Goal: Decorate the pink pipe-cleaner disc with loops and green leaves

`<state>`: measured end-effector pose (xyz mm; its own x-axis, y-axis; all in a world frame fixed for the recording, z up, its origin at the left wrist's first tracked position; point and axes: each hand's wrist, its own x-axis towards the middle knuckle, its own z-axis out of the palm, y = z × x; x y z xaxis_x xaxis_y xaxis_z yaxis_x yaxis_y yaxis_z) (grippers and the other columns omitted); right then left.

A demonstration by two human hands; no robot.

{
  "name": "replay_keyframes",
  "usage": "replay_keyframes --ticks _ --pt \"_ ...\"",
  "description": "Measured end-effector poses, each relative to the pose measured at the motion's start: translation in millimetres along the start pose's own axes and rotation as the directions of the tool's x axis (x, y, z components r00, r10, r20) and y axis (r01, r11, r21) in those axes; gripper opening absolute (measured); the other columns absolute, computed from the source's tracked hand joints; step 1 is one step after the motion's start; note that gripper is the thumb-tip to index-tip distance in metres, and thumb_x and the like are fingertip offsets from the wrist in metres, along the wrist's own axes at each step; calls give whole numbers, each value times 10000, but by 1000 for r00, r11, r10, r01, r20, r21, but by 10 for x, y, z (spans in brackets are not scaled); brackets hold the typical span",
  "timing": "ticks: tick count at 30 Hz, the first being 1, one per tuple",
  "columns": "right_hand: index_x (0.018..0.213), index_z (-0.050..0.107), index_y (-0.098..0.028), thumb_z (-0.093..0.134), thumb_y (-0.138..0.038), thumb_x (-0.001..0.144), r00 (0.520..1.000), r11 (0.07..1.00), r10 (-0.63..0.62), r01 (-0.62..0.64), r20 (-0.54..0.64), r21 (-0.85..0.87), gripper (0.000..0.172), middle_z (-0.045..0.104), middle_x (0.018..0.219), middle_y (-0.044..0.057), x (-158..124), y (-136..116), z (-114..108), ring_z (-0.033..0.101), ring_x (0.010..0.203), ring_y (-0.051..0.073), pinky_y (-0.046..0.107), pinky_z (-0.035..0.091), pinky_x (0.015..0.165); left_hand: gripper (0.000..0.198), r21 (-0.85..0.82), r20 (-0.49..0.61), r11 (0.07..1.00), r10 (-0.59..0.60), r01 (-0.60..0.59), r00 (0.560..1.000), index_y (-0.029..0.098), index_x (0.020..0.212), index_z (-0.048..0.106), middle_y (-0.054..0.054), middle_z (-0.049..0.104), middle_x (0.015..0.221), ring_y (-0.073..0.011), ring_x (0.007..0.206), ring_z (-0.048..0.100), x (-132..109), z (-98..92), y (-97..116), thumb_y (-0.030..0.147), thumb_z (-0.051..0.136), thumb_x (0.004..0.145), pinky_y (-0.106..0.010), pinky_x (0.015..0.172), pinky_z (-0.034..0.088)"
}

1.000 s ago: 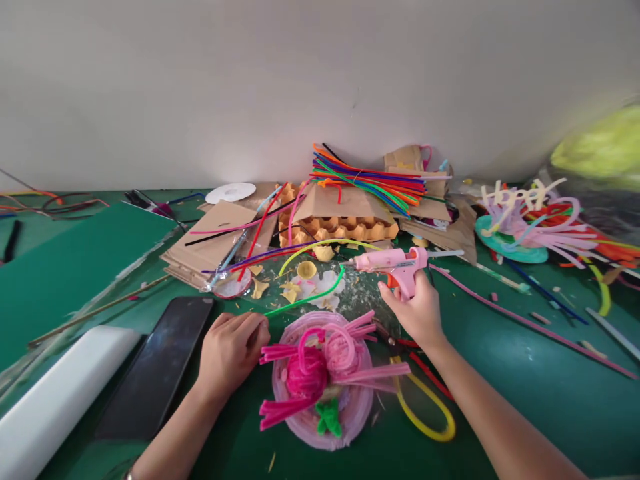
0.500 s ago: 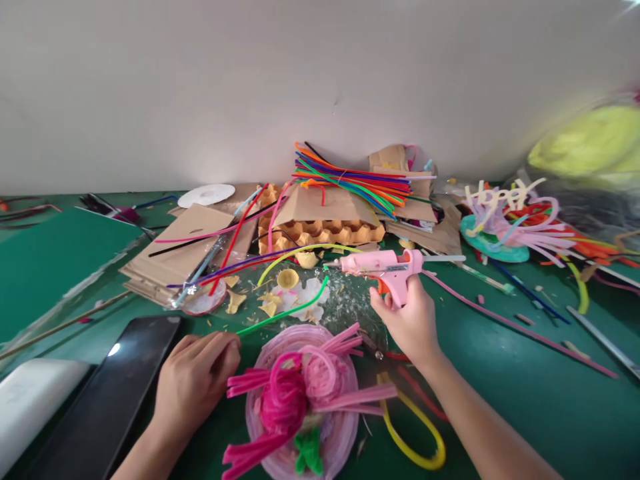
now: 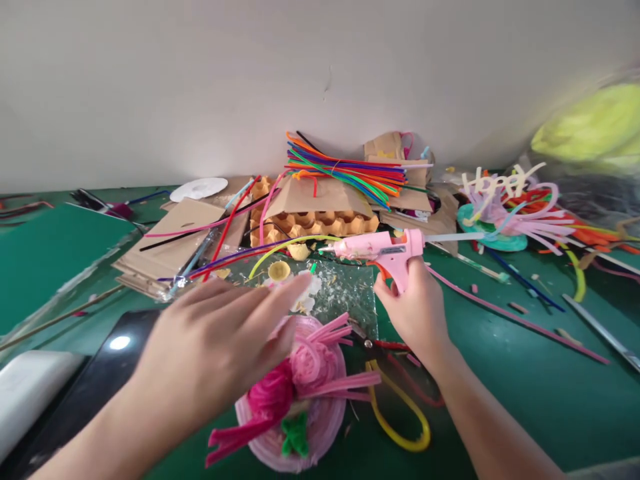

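Note:
My right hand (image 3: 416, 300) is wrapped round the handle of a pink hot glue gun (image 3: 377, 245). A glue stick (image 3: 455, 237) sticks out of its back, and its nozzle points left. My left hand (image 3: 225, 333), slightly blurred, is closed with the fingers pointing toward the nozzle. Just past its fingertips shows the end of a green pipe cleaner (image 3: 313, 268); the rest is hidden by the hand. Partly behind this hand lies a round pink base (image 3: 327, 437) bearing dark pink (image 3: 273, 393) and light pink pipe-cleaner coils (image 3: 315, 363) and a green leaf-like piece (image 3: 295, 433).
A bundle of coloured pipe cleaners (image 3: 345, 170) rests on cardboard over an egg tray (image 3: 320, 223). At left are cardboard sheets (image 3: 175, 230) and a black phone (image 3: 115, 360). A yellow loop (image 3: 400, 427) lies near my right forearm; a pipe-cleaner decoration (image 3: 520, 213) stands at right.
My left hand has risen and moved right and forward, now covering most of the green pipe cleaner and part of the pink base. The glue gun stays in my right hand, nearly in place.

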<state>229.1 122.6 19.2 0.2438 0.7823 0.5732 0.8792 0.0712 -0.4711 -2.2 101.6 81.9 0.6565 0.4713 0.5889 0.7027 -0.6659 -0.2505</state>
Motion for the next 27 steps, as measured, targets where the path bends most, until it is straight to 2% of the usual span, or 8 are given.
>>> replay_keyframes --ticks 1,4,5,6,8,13,18,27 --pt "768 469 -189 482 -287 661 1000 1000 5 -5 5 -25 146 537 576 24 3 -3 -2 520 483 170 279 396 445 302 20 39 998 66 -67 997 230 1079 556 47 596 501 -137 402 525 107 30 37 311 402 832 -273 451 396" --pt "780 475 -178 476 -273 666 999 996 27 -23 43 -90 148 561 611 39 5 -23 -8 535 505 176 268 372 438 360 74 176 985 138 -153 975 198 1120 559 36 566 441 -146 353 502 371 147 164 363 411 837 -263 380 327" --pt "792 477 -174 474 -266 670 998 994 37 -30 57 -107 152 571 628 45 5 -31 -11 543 514 179 264 365 437 400 89 289 987 105 -136 952 193 1187 517 24 582 462 -153 382 526 437 182 203 359 448 830 -259 389 330" --pt "804 478 -171 473 -260 673 997 992 45 -36 68 -121 158 580 647 51 3 -39 -13 550 523 182 261 358 436 439 109 344 987 76 -120 936 185 1224 489 16 581 458 -157 391 534 492 212 238 363 475 822 -255 394 327" --pt "819 476 -167 475 -254 678 996 989 46 -35 79 -141 166 596 679 62 -2 -51 -18 564 540 190 256 346 435 481 123 393 985 62 -119 918 178 1253 464 8 577 437 -167 405 550 566 258 290 385 488 820 -253 400 321" --pt "822 463 -160 471 -250 691 997 986 -29 41 75 -159 159 606 718 77 -19 -51 -17 571 556 197 249 318 422 562 139 384 982 64 -126 921 179 1291 418 3 580 420 -181 393 563 615 315 332 467 475 812 -254 376 283" --pt "829 470 -161 486 -243 696 994 984 -41 57 102 -166 158 612 744 77 -25 -50 -23 583 576 205 252 325 424 520 108 362 979 123 -172 924 125 1248 461 -3 608 465 -183 409 579 619 344 354 424 479 823 -269 385 320" --pt "871 475 -174 490 -269 705 991 997 8 3 137 -83 192 612 789 83 -12 -68 -42 596 663 227 285 394 492 360 111 184 971 189 -212 965 87 1061 601 0 569 417 -149 385 545 599 437 441 337 455 847 -267 417 330"
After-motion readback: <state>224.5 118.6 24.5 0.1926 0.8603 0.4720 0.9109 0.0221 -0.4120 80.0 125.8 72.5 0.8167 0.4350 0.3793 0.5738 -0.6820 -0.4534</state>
